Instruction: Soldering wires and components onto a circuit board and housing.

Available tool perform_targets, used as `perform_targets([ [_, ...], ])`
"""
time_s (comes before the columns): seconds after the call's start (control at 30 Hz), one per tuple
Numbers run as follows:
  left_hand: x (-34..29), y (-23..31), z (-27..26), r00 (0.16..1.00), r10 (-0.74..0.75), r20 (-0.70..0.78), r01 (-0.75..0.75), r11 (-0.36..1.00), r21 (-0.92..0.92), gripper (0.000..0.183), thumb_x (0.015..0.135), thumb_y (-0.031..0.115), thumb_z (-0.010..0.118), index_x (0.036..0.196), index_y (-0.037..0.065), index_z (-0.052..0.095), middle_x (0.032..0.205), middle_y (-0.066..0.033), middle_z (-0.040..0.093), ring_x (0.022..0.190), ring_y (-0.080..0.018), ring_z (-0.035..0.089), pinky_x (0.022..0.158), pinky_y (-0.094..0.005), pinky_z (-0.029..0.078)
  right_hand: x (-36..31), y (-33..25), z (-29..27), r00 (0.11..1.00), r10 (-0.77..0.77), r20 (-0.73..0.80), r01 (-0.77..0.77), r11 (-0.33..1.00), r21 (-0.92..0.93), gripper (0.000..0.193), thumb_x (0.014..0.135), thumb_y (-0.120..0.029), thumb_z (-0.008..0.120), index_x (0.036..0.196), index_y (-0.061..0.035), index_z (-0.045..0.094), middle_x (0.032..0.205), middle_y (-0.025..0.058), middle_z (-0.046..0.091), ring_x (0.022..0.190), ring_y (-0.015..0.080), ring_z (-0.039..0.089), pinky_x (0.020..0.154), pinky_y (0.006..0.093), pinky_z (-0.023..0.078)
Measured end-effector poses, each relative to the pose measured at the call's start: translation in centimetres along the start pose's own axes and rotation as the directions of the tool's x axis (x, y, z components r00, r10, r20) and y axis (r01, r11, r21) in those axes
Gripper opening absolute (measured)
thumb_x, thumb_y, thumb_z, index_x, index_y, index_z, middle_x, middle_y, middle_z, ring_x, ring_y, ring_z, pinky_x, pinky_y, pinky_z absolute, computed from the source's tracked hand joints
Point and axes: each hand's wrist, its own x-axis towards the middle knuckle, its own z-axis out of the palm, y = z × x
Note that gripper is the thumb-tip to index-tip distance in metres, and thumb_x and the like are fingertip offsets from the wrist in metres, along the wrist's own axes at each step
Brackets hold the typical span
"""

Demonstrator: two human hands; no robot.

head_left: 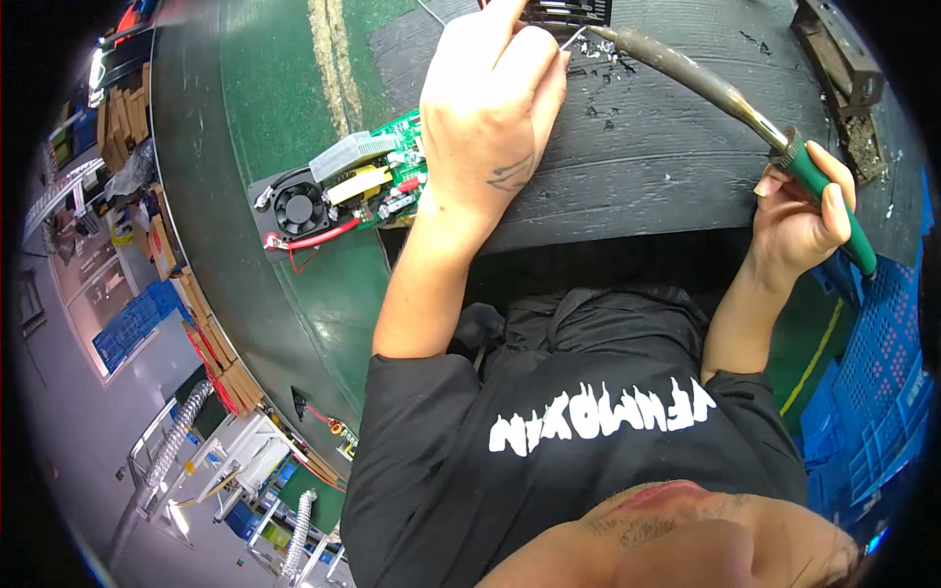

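Observation:
My right hand [799,220] is closed round the green handle of a soldering iron [686,73]. The iron slants up and left, and its tip meets the edge of a black slotted part [567,12] cut off by the top of the picture. Beside that tip, a thin solder wire [573,38] sticks out from the pinched fingers of my left hand [490,113]. Those fingertips are partly hidden behind the hand. Left of my left wrist lies a green circuit board [408,137] with a heat sink, red wires and a small black fan [299,210].
Small solder scraps [613,57] are scattered on the black wooden board [637,167]. A dark metal holder [843,59] stands at the far right. Blue perforated crates [877,343] are low on my right. A green mat [274,88] covers the bench on the left.

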Motion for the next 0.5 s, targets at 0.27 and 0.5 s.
perform_targets([
  [0.27, -0.3, 1.5, -0.9, 0.982, -0.116, 0.152, 0.105, 0.991, 0.080, 0.014, 0.070, -0.004, 0.069, 0.082, -0.003, 0.061, 0.117, -0.0230, 0.060, 0.081, -0.0296, 0.059, 0.075, -0.0354, 0.049, 0.2, 0.0, -0.9, 1.000, 0.004, 0.000, -0.004, 1.000, -0.008, 0.044, 0.082, -0.027, 0.047, 0.103, 0.0099, 0.059, 0.075, 0.0222, 0.062, 0.051, 0.0245, 0.058, 0.050, 0.0313, 0.050],
  [0.5, -0.5, 0.5, 0.4, 0.995, -0.094, 0.038, 0.095, 0.995, -0.020, 0.014, 0.070, -0.003, 0.069, 0.082, -0.003, 0.062, 0.116, -0.0222, 0.060, 0.078, -0.0279, 0.059, 0.073, -0.0345, 0.049, 0.1, 0.2, -0.6, 1.000, -0.005, 0.018, 0.006, 1.000, -0.016, 0.045, 0.083, -0.028, 0.046, 0.103, 0.0097, 0.059, 0.074, 0.0221, 0.062, 0.050, 0.0244, 0.057, 0.048, 0.0299, 0.049],
])
